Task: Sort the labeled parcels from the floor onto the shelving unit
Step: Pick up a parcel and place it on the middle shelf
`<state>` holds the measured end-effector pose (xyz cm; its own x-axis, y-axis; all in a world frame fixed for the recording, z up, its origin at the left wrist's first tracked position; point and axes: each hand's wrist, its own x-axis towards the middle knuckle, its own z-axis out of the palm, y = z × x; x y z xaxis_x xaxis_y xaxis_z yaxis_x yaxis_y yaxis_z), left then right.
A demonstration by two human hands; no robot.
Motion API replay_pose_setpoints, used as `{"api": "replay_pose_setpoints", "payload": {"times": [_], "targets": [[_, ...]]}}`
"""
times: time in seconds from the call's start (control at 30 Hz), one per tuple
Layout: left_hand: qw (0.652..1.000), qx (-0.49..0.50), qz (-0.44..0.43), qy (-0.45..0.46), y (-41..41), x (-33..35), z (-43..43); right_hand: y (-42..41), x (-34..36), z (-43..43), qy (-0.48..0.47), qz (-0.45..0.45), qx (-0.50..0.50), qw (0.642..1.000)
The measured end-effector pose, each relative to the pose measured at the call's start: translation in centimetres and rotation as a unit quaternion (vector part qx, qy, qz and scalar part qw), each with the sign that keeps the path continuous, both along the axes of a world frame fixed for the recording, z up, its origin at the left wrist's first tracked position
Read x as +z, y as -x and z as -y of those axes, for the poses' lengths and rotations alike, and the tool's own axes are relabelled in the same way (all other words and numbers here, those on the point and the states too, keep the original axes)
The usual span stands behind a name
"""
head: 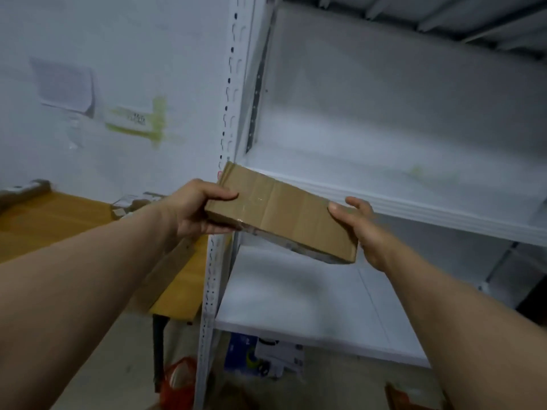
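**Placement of a parcel, viewed from the head.** Two bare forearms are seen reaching forward. The left hand (195, 210) is closed on the left end of the cardboard parcel (284, 211), with the thumb laid on the top face and the fingers curled beneath. The right hand (365, 232) grips the right end, with the thumb pressed at the top edge and the fingers wrapped behind.

The parcel, flat, brown and taped, is held in the air between the hands. It is tilted, and its far left corner lies in front of the slotted upright (229, 84). No label can be read on the upward face.

Just beyond the hands the upper shelf board (414, 202) is shown, and below the hands the lower shelf board (296, 291).

The step in hand is judged to be placement on the upper board. It is best done if the parcel is levelled, lifted clear of the front lip and steered right of the upright. The grip should be released only once the board bears the parcel.

Left of the left hand a wooden table (59, 220) is seen. Farthest off, a sheet of paper (65, 84) is fixed to the wall.
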<state>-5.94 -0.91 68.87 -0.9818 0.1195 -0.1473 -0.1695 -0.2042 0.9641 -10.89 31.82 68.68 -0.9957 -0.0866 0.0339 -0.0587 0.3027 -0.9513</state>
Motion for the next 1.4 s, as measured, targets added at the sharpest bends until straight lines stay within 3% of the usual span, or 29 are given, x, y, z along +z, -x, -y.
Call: {"api": "replay_pose_setpoints", "payload": {"times": [0.07, 0.13, 0.2, 0.3, 0.37, 0.5, 0.6, 0.7, 0.9, 0.97, 1.07, 1.13, 1.2, 1.3, 1.4], "targets": [[0.996, 0.013, -0.017, 0.084, 0.2, 2.7, -0.8, -0.7, 1.8, -0.3, -0.146, -0.092, -0.011, 0.985], [0.98, 0.019, -0.026, 0.198, 0.4, 5.3, -2.2, -1.5, 3.6, 0.3, -0.235, -0.143, 0.016, 0.961], [0.961, 0.016, -0.024, 0.274, 0.7, 7.5, -4.4, -2.5, 5.0, 1.9, -0.281, -0.157, 0.061, 0.945], [0.953, -0.012, -0.03, 0.301, 0.7, 10.3, -8.2, -3.5, 5.8, 4.2, -0.296, -0.179, 0.084, 0.934], [0.958, -0.019, -0.06, 0.281, 0.5, 11.7, -9.9, -3.7, 5.9, 4.2, -0.238, -0.188, 0.048, 0.952], [0.992, -0.022, -0.1, 0.067, 0.8, 12.1, -9.4, -3.7, 5.6, 0.9, 0.041, -0.107, -0.033, 0.993], [0.985, -0.066, -0.07, 0.145, 1.4, 9.6, -7.9, -3.5, 5.6, -1.8, 0.216, -0.066, -0.106, 0.968], [0.977, -0.11, -0.02, 0.181, 2.0, 6.5, -7.8, -3.6, 5.7, -3.0, 0.284, -0.063, -0.137, 0.947], [0.962, -0.164, -0.01, 0.216, 2.4, 5.8, -9.6, -3.0, 7.0, -3.1, 0.299, -0.074, -0.146, 0.94], [0.959, -0.167, -0.034, 0.226, 2.5, 6.6, -10.3, -2.9, 8.0, -2.7, 0.254, -0.081, -0.119, 0.956], [0.975, -0.099, -0.121, 0.158, 3.0, 8.1, -11.4, -3.1, 9.7, -2.2, 0.051, -0.092, -0.034, 0.994], [0.978, -0.056, -0.175, 0.099, 3.6, 9.3, -11.8, -3.2, 10.9, -1.8, -0.101, -0.077, 0.015, 0.992], [0.972, -0.095, -0.186, 0.109, 3.8, 9.9, -11.7, -3.3, 12.0, -1.2, -0.201, -0.049, 0.041, 0.977], [0.937, -0.221, -0.185, 0.198, 4.5, 9.3, -12.1, -3.3, 12.7, -1.5, -0.233, -0.014, 0.057, 0.971], [0.948, -0.19, -0.161, 0.197, 5.4, 7.7, -13.1, -3.3, 12.2, -3.6, -0.297, -0.025, 0.022, 0.954]]}}
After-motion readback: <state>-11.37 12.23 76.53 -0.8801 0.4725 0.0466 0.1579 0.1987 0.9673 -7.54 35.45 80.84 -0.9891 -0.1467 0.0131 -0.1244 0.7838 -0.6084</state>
